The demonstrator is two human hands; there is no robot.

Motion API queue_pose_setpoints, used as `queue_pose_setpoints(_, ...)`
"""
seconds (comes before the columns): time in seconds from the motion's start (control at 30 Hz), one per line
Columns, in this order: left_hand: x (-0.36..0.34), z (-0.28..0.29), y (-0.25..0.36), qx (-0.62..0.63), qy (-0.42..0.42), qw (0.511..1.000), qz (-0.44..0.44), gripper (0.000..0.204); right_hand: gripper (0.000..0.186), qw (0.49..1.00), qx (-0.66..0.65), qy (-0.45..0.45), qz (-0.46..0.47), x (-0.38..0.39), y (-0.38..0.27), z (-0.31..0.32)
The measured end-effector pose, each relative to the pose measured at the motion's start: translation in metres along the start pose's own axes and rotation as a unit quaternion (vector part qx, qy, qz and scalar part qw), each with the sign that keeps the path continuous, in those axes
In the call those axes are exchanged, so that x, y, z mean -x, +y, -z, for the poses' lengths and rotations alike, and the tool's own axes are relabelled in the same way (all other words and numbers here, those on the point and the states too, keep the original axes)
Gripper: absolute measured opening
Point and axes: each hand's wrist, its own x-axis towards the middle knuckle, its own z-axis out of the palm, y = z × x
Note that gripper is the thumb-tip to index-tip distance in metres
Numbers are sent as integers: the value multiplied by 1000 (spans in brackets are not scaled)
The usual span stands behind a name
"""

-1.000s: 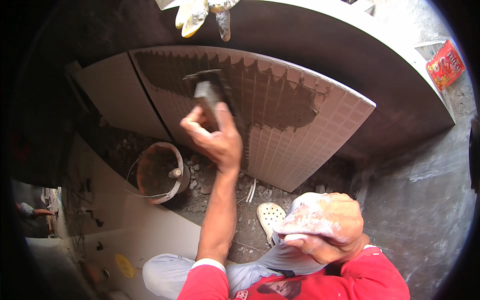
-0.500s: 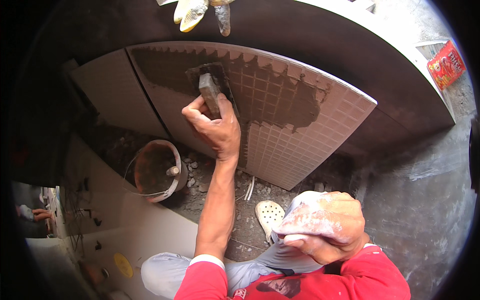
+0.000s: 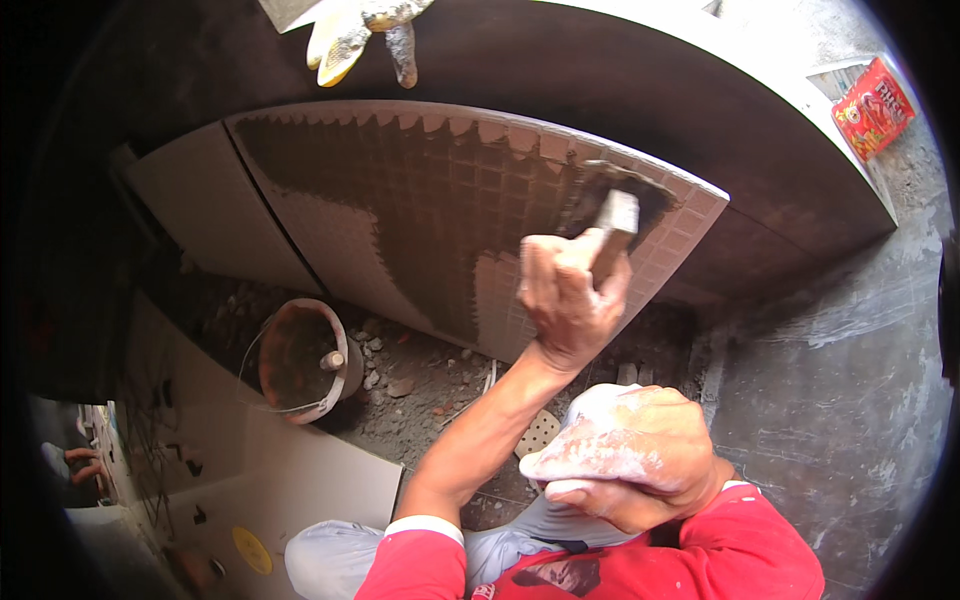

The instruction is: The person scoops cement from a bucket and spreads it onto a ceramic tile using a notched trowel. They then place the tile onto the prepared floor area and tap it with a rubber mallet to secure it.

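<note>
My left hand (image 3: 572, 295) is wrapped round the handle of a trowel (image 3: 618, 225), smeared in part by motion. The trowel's dark flat blade lies against the right part of a large tile (image 3: 335, 240), whose gridded back faces up. Grey-brown mortar (image 3: 420, 185) covers much of the tile's top and middle, while bare grid shows at its right end and lower side. My right hand (image 3: 640, 450), dusted white, is closed near my knee. Whatever its fingers may hold is hidden.
A mortar-stained bucket (image 3: 352, 365) with a stick-like handle inside stands on rubble (image 3: 400, 385) at left. Stained gloves (image 3: 342, 45) lie on the ledge beyond the tile. A red packet (image 3: 873, 110) sits far right. A pale panel (image 3: 320, 460) lies left of my knee.
My left hand has swept the trowel rightward across the tile, leaving mortar spread further toward the right end. My right hand stays closed in nearly the same place.
</note>
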Motion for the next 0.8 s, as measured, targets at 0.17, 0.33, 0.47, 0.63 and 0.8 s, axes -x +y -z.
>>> queue_pose_setpoints(0.17, -31, 42, -50, -89, 76, 960, 256, 35, 21, 1000, 9, 13, 16, 2, 0, 1)
queue_pose_setpoints(0.33, -17, 31, -16, -44, 42, 996, 66, 41, 19, 1000, 0, 14, 3, 0, -1, 1)
queue_pose_setpoints(0.47, 4, -8, 20, 51, 7, 998, 40, 48, 17, 989, 4, 139, -59, 3, -1, 5)
queue_pose_setpoints(0.63, -4, 6, -13, -36, 47, 995, 79, 40, 20, 906, 14, 383, -180, 15, 16, 26)
queue_pose_setpoints(0.8, -21, 34, -29, -43, 57, 983, 168, 37, 24, 856, 76, 484, -167, 20, 59, 46)
